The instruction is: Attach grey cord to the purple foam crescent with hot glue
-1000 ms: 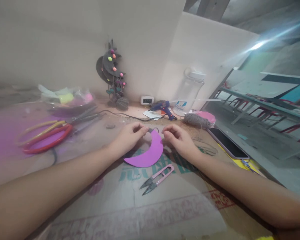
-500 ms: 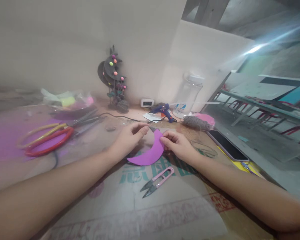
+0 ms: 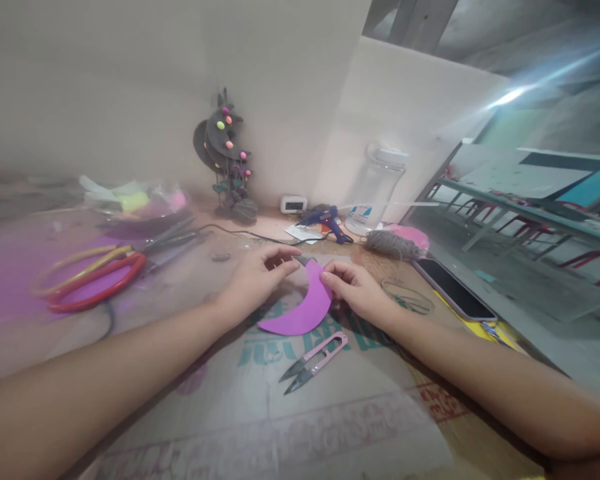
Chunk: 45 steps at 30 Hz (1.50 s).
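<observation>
A flat purple crescent cutout (image 3: 305, 312) is held up between my hands, its lower point toward the left. My right hand (image 3: 353, 285) pinches its outer edge near the top between thumb and fingers. Grey yarn (image 3: 306, 260) covers the crescent's upper tip. At that tip, the curled fingers and thumb of my left hand (image 3: 267, 270) close in on the yarn; the strand itself is too fine to make out. Just below the crescent lie pink-handled thread snips (image 3: 314, 363), blades pointing lower left.
Scissors with red and yellow handles (image 3: 97, 293) lie left, near a plastic bag (image 3: 137, 203). Behind are a decorated grey moon ornament (image 3: 226, 147), a small clock (image 3: 294, 204), a blue glue gun (image 3: 327, 221) and a bottle (image 3: 375, 190). A grey yarn ball (image 3: 393, 245) and phone (image 3: 455, 290) lie right.
The crescent has shifted slightly right and down, its lower point swinging a little. My left hand's fingers have opened slightly at the tip. My right hand keeps its pinch.
</observation>
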Each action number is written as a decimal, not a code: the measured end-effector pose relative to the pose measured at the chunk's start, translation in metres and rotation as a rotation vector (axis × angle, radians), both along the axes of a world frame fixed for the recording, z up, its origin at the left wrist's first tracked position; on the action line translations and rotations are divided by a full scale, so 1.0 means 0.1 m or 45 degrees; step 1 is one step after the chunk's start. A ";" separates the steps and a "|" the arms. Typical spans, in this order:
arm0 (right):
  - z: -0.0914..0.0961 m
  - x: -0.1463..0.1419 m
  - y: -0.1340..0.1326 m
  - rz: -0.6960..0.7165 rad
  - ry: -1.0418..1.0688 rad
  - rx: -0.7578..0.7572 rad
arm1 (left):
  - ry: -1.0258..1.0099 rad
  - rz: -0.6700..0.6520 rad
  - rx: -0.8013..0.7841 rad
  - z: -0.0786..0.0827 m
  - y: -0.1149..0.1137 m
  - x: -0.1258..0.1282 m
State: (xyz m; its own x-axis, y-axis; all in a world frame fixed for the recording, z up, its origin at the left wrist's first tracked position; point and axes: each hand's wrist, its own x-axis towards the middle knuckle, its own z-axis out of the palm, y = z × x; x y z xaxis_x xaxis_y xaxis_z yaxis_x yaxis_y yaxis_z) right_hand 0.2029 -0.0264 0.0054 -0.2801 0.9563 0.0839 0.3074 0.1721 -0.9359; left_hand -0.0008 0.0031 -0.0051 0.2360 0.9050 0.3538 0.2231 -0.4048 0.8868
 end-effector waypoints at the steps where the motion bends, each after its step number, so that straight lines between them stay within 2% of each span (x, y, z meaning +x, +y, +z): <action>1: 0.00 0.00 0.00 0.002 -0.005 -0.003 | -0.001 0.004 -0.001 0.01 0.00 0.00; 13: -0.01 0.01 0.01 0.069 -0.035 -0.005 | 0.040 0.099 0.044 0.08 -0.05 0.00; 22: -0.03 0.02 0.04 0.082 -0.032 -0.013 | 0.043 0.092 0.066 0.05 -0.03 0.00; 33: -0.01 0.01 0.01 0.064 -0.079 -0.036 | 0.050 0.044 -0.010 0.03 -0.02 0.00; 45: -0.04 0.02 0.05 0.127 -0.098 -0.001 | 0.017 0.108 0.050 0.00 0.02 -0.02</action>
State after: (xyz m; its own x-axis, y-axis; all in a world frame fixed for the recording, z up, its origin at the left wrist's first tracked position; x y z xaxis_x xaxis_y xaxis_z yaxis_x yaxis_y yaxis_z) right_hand 0.2049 -0.0213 0.0013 -0.3791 0.9236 0.0574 0.3600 0.2043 -0.9103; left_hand -0.0025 0.0050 -0.0047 0.1638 0.9075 0.3867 0.2699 -0.4183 0.8673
